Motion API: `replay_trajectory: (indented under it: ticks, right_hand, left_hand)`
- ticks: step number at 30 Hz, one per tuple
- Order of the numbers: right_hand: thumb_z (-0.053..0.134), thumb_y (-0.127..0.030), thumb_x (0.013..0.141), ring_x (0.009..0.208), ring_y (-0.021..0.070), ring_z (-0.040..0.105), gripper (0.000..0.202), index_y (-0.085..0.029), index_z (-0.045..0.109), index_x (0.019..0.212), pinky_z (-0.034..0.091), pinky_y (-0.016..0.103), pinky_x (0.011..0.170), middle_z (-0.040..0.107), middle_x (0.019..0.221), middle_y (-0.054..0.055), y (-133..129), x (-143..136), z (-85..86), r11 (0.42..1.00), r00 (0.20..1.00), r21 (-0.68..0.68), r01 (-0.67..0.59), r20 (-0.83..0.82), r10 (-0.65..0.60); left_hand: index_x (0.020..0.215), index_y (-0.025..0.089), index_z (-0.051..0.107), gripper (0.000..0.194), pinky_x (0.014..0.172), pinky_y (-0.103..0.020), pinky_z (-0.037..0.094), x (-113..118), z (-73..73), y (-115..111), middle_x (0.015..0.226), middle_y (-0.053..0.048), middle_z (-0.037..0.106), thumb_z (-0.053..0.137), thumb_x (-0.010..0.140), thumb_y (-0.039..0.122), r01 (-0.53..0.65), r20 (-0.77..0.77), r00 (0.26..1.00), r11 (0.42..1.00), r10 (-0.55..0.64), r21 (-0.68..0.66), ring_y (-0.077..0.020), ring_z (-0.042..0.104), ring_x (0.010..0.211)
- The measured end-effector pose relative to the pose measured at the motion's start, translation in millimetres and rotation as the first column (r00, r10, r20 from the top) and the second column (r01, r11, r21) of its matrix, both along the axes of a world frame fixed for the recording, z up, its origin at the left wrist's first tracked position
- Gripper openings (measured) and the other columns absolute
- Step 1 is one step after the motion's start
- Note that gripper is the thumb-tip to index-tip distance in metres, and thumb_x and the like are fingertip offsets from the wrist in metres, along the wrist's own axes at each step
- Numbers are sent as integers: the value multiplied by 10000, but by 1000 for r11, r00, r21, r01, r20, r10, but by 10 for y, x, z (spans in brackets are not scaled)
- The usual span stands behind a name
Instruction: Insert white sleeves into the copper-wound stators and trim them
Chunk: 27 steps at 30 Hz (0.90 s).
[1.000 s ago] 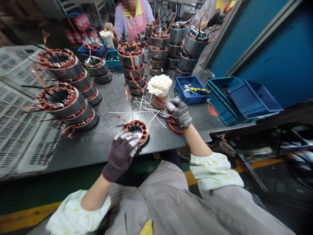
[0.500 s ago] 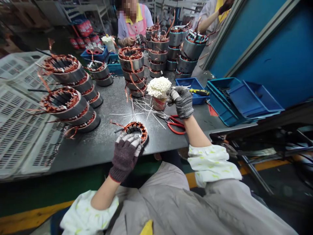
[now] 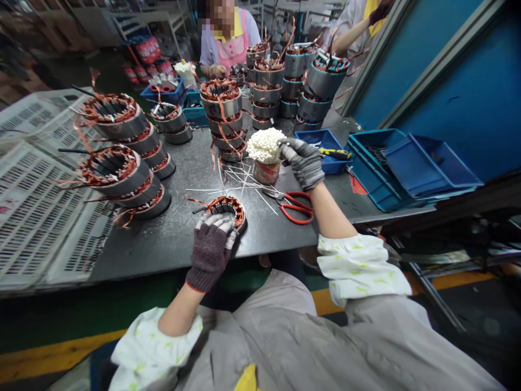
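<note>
copper-wound ring [image 3: 240,215]: one, lying on the table [image 3: 163,239] near its front edge. left hand [image 3: 212,245]: gloved, at the ring's 7 o'clock, fingers partly curled, holding the near rim. white sticks [image 3: 265,144]: one bundle, upright in a cup [image 3: 266,174], at the ring's 1 o'clock. right hand [image 3: 301,160]: gloved, at the bundle's 4 o'clock, fingers bent nearly together at its edge; cannot tell whether any stick is pinched. scissors [image 3: 296,206]: red-handled, at the ring's 3 o'clock. coil stack [image 3: 215,111]: at 12 o'clock.
</note>
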State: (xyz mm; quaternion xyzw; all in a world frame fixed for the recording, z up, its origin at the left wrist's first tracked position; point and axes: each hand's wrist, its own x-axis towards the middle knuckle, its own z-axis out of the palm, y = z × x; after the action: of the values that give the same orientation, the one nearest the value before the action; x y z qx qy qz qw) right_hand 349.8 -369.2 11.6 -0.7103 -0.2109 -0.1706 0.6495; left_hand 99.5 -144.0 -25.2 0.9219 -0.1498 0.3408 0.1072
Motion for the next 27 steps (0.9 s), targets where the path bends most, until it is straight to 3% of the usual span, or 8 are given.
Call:
replay_trajectory:
  ticks: [4,7,9,11,15,18,21,27]
  right_hand:
    - [615,-540,909,679,157,669,326,-254,711,1031,576,313,564,722,934,35,-135,-166,49,966,994,258,16,-105,12]
    - [631,-491,926,565,135,620,243,-262,708,958,527,280,480,688,816,5,-177,-624,53,936,995,341,90,-78,-68]
    - [626,-437,953,517,125,598,197,-263,720,961,520,273,477,674,745,-10,-178,-1052,12,961,998,268,62,-24,-58]
    - [619,-372,967,587,150,662,165,-268,738,1014,571,296,554,714,780,7,-187,-1477,-66,992,993,66,-109,43,106]
    - [481,-343,1021,1032,222,746,314,-273,679,1255,632,374,863,743,1199,100,-232,-2034,-269,860,870,-296,-415,146,470]
    - [393,-380,1047,1162,221,703,357,-265,675,1235,602,393,971,702,1300,110,-249,-2195,-392,789,800,-329,-519,137,584]
    - [398,-337,1046,1126,196,713,324,-253,693,1149,601,361,969,722,1245,95,-229,-2261,-461,753,778,-297,-587,53,627]
    - [432,-256,1024,1059,180,738,277,-246,698,1100,616,328,928,743,1185,78,-159,-2300,-445,780,819,-329,-532,35,573]
  left_hand:
    - [1212,212,620,276,1194,-597,350,-32,27,-8,1318,-121,681,584,939,188,-17,-40,999,1000,18,5,-309,537,1368]
    - [1203,221,643,268,1207,-607,316,-52,44,-5,1293,-112,690,557,949,206,-26,-120,992,999,30,31,-313,529,1373]
    - [1196,219,650,260,1199,-578,334,-60,46,-4,1220,-100,716,538,962,210,-28,-160,987,999,33,34,-291,577,1312]
    - [1190,212,652,250,1194,-557,344,-67,41,-5,1179,-99,726,526,974,220,-44,-179,983,999,46,14,-276,601,1272]
    - [1219,200,628,263,1219,-549,309,-88,48,-9,1201,-91,720,494,995,229,-62,-205,977,998,57,-18,-265,579,1297]
    - [1214,196,632,261,1223,-539,304,-97,75,-6,1211,-82,718,481,1003,231,-41,-220,975,999,36,-17,-261,574,1298]
    - [1199,198,647,254,1196,-522,338,-91,93,-2,1196,-85,721,491,1004,245,-29,-221,975,999,22,-27,-259,577,1289]
    - [1157,193,657,236,1193,-510,341,-87,101,-28,1144,-79,733,492,1002,260,-74,-235,970,997,65,-32,-260,594,1268]
